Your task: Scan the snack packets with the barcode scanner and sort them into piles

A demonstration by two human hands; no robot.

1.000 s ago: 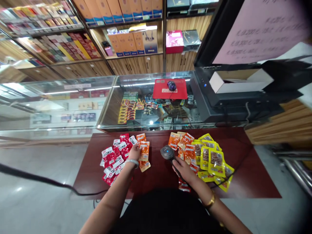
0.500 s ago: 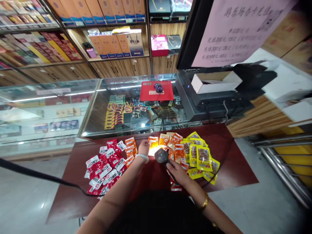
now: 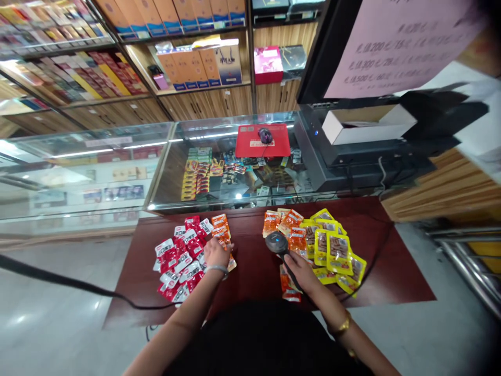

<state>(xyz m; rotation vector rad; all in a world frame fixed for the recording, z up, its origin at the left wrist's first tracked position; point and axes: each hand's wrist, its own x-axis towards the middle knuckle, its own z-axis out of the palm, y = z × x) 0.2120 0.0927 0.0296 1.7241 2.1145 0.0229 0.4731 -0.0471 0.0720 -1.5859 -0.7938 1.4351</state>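
My left hand (image 3: pixel 216 254) lies on the left pile, its fingers closed on an orange snack packet (image 3: pixel 226 245) at that pile's right edge. Red packets (image 3: pixel 178 260) make up most of this pile, with a few orange ones (image 3: pixel 219 223) at the back. My right hand (image 3: pixel 300 272) grips a black barcode scanner (image 3: pixel 276 242), whose head points at the table between the piles. To the right lies a heap of orange packets (image 3: pixel 287 223) and yellow packets (image 3: pixel 332 250). A few more packets (image 3: pixel 287 290) sit under my right wrist.
The dark red table (image 3: pixel 254 266) stands against a glass display counter (image 3: pixel 219 172). On the counter are a red mouse pad (image 3: pixel 250 146) with a mouse (image 3: pixel 265 136) and a black till terminal (image 3: pixel 352 162). A black cable (image 3: pixel 58 284) crosses the floor at left.
My left hand has moved from under the scanner's light back to the left pile with the orange packet. The scanner's light on the table is gone. My right hand has hardly moved.
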